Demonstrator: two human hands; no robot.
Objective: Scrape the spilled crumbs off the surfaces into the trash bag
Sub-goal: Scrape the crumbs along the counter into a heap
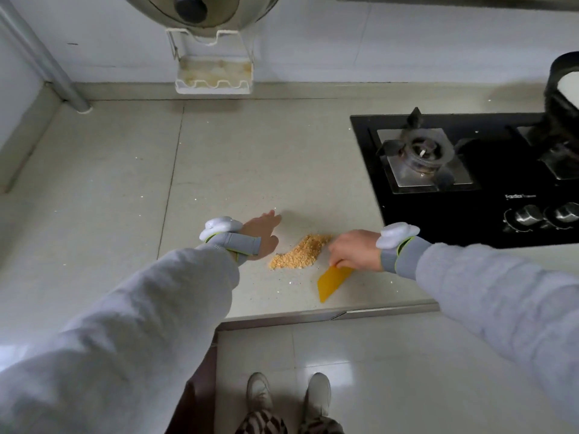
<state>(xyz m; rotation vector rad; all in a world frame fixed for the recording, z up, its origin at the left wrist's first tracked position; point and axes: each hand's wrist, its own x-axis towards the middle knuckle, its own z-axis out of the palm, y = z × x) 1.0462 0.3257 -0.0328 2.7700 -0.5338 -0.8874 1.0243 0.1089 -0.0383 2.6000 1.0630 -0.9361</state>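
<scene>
A small heap of golden crumbs [299, 250] lies on the pale countertop [250, 170] near its front edge. My right hand [355, 249] sits just right of the heap and grips a yellow plastic scraper [331, 281], whose blade slants down toward the counter's front. My left hand [261, 234] rests on the counter just left of the crumbs, fingers straight and pointing away from me, holding nothing. No trash bag shows in the head view.
A black gas hob [470, 180] with burners and knobs fills the right side, a dark pot [562, 98] on its far burner. A white wall rack [214, 73] hangs at the back, a pipe [47, 61] at far left. Floor tiles and my shoes lie below the counter edge.
</scene>
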